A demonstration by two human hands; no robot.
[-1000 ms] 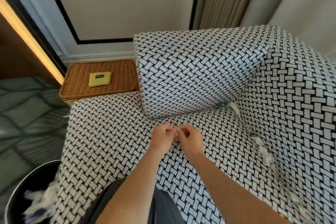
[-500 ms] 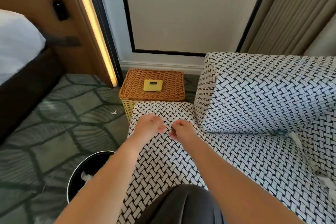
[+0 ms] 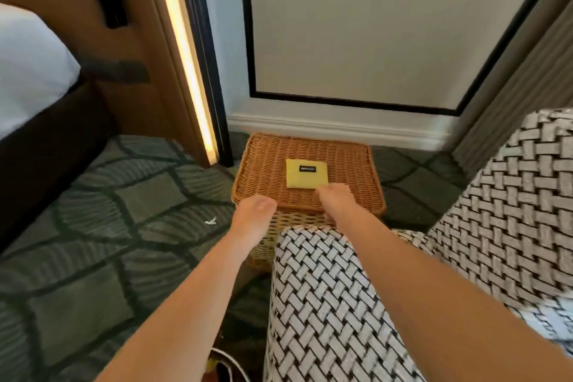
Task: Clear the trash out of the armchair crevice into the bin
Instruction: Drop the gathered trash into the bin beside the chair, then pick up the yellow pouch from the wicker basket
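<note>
Over the basket (image 3: 266, 177), left hand (image 3: 254, 215) and right hand (image 3: 336, 198) point away, fingers foreshortened; we cannot tell whether either holds trash. The bin (image 3: 231, 361) sits nearer us: we draw back before letting go.

We see a lidded wicker basket (image 3: 269, 177) by the far wall, a yellow packet (image 3: 305, 178) on its lid, a white bed (image 3: 28, 71) far left, and patterned carpet (image 3: 108, 226) between.
</note>
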